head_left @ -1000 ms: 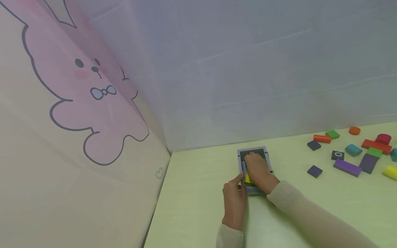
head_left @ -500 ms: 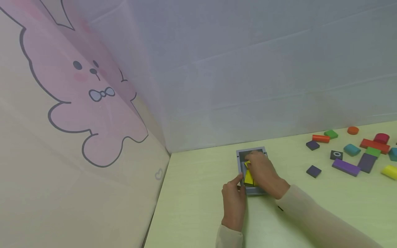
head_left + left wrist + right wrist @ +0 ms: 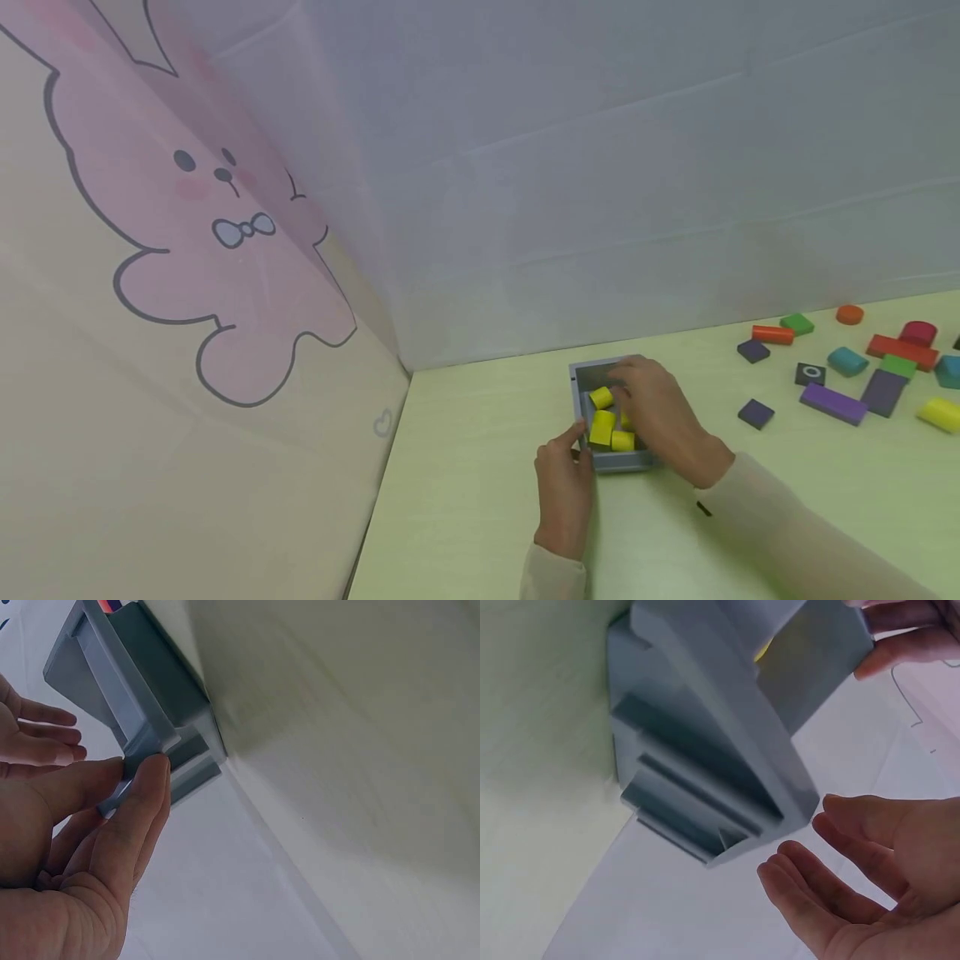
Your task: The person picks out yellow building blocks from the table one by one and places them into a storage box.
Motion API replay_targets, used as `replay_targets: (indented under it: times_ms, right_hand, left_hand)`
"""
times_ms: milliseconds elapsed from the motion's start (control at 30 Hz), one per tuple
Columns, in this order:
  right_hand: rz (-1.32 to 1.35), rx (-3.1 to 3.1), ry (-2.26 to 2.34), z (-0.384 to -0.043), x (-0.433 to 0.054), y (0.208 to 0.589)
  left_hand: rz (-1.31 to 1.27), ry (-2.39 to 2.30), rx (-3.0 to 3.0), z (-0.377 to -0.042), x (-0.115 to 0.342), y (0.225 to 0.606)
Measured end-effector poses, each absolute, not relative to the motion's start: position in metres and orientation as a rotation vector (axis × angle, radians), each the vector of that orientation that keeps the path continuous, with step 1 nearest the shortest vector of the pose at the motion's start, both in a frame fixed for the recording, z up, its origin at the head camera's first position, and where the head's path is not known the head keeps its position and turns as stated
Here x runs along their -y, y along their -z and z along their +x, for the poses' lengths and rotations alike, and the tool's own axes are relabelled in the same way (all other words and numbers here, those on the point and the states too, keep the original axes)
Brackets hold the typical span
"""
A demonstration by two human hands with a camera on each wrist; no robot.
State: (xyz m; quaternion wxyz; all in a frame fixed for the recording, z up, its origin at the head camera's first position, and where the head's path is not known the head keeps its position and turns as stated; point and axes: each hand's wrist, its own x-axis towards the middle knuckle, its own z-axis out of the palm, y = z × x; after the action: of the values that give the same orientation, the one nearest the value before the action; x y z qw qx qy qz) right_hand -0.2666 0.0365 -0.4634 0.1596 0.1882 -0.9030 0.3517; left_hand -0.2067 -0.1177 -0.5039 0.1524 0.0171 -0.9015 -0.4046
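Observation:
A small grey box point(image 3: 624, 461) stands on the table, with several yellow blocks point(image 3: 602, 428) lying inside it. My left hand point(image 3: 564, 492) grips the box's left wall; in the left wrist view, thumb and fingertips point(image 3: 154, 769) pinch its rim near a corner. My right hand point(image 3: 663, 417) is over the box's right side, covering part of that wall and some of the contents. The right wrist view shows its fingers point(image 3: 821, 889) loosely bent and parted from the thumb, nothing between them, close beside a corner of the box point(image 3: 727, 705).
Loose blocks lie scattered to the right: dark squares point(image 3: 756, 414), a purple bar point(image 3: 833, 404), a teal piece point(image 3: 847, 361), a red bar point(image 3: 902, 352) and a yellow cylinder point(image 3: 940, 414). A pale curtain point(image 3: 600, 208) rises behind the table, and a bunny-printed sheet point(image 3: 247, 333) at the left.
My right hand has drawn up and rightward from inside the box, leaving more yellow blocks visible. The left hand keeps its grip on the wall.

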Motion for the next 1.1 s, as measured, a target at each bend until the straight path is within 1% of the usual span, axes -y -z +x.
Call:
replay_targets:
  times_ms: [467, 1100]
  right_hand:
    - [0.39, 2.616, -0.915, -0.267, -0.076, 0.462]
    - [0.259, 2.659, -0.868, -0.264, -0.124, 0.478]
  left_hand:
    - [0.075, 1.2, 2.583, -0.207, 0.116, 0.503]
    - [0.093, 1.229, 2.579, -0.205, 0.116, 0.503]
